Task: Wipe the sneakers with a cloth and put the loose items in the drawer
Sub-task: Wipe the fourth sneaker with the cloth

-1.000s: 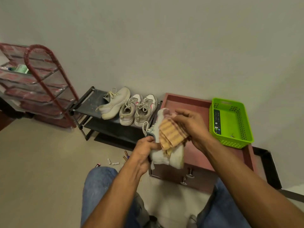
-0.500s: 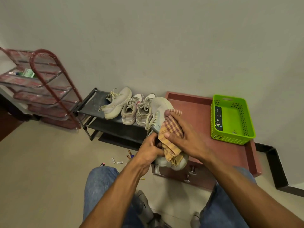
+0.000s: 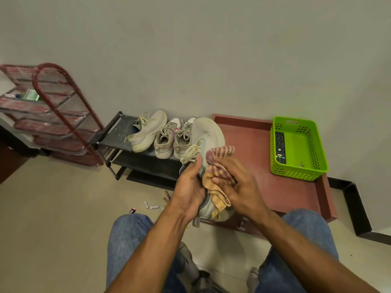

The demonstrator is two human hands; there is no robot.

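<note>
Sneaker (image 3: 208, 136) at centre, clasped by left hand (image 3: 188, 193); cloth (image 3: 218, 182) pinched in right hand (image 3: 241, 187). Three sneakers (image 3: 160, 134) at 11 o'clock seemingly unwiped, batteries (image 3: 151, 206) still on floor

Sneaker (image 3: 208, 132) in left hand (image 3: 188, 188), cloth (image 3: 218, 178) under right hand (image 3: 241, 188)

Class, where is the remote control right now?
In the head view it lies at right, the remote control along the left wall inside the green basket on the red cabinet top.
</note>
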